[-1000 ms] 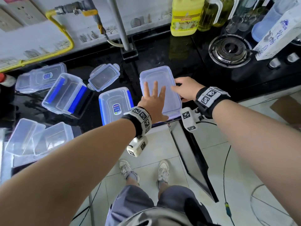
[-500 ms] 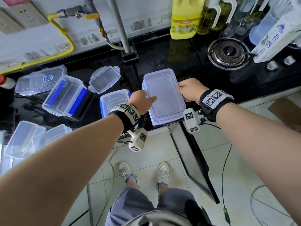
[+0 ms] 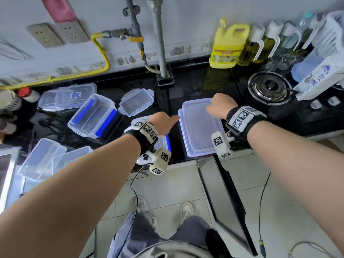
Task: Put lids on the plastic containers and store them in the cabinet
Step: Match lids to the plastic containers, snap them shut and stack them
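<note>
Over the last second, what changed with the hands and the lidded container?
The left hand lifted its flat palm off the lid and now sits curled at the left edge of the lidded container. The right hand slid from the right side to the far right corner. The container and the others stayed put.

blue-clipped container (image 3: 163, 140) mostly behind left hand (image 3: 163, 122), fingers blurred

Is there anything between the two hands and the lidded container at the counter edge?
Nothing visible. The left hand touches the left rim of the lidded container, and the right hand rests on its far right corner. The cabinet door below hangs open.
</note>
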Demonstrator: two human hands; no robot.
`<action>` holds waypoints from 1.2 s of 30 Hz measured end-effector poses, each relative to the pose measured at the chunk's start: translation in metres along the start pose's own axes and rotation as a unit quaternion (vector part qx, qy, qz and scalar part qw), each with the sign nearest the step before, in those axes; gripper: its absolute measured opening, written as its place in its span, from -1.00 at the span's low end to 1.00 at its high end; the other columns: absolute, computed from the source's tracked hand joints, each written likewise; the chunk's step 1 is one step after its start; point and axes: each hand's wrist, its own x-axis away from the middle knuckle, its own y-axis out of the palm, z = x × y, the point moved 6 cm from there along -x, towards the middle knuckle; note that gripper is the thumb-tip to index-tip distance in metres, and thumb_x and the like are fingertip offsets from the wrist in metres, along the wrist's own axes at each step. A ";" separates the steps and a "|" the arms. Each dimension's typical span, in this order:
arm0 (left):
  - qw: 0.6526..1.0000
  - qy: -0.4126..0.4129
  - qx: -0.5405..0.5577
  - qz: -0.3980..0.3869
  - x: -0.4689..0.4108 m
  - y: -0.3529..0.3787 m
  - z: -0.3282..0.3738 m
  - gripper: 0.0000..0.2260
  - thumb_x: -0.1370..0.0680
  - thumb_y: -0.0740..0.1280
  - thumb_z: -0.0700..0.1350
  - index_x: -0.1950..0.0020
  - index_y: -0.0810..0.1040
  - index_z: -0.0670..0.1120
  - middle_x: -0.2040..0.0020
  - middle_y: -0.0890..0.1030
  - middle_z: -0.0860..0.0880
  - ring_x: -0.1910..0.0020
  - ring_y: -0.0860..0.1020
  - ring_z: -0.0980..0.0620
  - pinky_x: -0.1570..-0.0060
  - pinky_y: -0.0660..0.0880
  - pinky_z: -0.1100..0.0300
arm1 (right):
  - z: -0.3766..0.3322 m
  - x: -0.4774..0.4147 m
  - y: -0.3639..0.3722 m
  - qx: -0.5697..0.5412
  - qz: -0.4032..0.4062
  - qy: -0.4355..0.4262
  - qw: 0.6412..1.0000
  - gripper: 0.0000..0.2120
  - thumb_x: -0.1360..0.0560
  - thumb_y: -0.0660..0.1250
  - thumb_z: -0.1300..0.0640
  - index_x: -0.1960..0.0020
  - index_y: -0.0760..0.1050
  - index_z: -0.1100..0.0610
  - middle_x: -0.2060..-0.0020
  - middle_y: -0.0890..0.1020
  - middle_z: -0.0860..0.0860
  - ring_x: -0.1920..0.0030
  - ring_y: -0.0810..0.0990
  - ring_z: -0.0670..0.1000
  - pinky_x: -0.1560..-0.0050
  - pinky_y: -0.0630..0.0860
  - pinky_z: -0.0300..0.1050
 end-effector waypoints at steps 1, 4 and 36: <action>1.000 0.001 -0.006 0.013 -0.001 -0.015 -0.011 -0.61 -0.69 0.27 0.10 -0.14 0.62 -0.24 0.03 0.71 -0.18 -0.01 0.72 -0.19 -0.04 0.68 -0.06 | -0.019 -0.002 0.001 -0.002 0.009 -0.019 1.000 -0.71 -0.56 0.28 0.17 0.31 0.30 0.14 0.34 0.44 0.08 0.33 0.45 0.13 0.36 0.27 -0.09; 0.997 -0.019 -0.069 0.026 0.000 -0.074 -0.056 -0.78 -0.67 0.31 -0.16 -0.29 0.51 -0.22 -0.02 0.69 -0.10 -0.10 0.68 -0.16 -0.04 0.61 0.02 | -0.093 -0.004 0.014 -0.010 -0.004 -0.084 0.996 -0.67 -0.55 0.26 0.15 0.37 0.33 0.17 0.41 0.46 0.08 0.35 0.46 0.15 0.35 0.30 -0.11; 0.980 0.004 -0.188 0.071 -0.178 -0.305 -0.294 -0.81 -0.59 0.25 -0.04 0.08 0.55 -0.14 -0.03 0.60 -0.15 0.07 0.57 -0.14 0.13 0.48 0.10 | -0.361 -0.085 0.225 -0.045 -0.148 0.055 0.986 -0.84 -0.60 0.28 0.19 -0.13 0.41 0.22 -0.01 0.64 0.24 0.04 0.74 0.29 0.04 0.72 0.12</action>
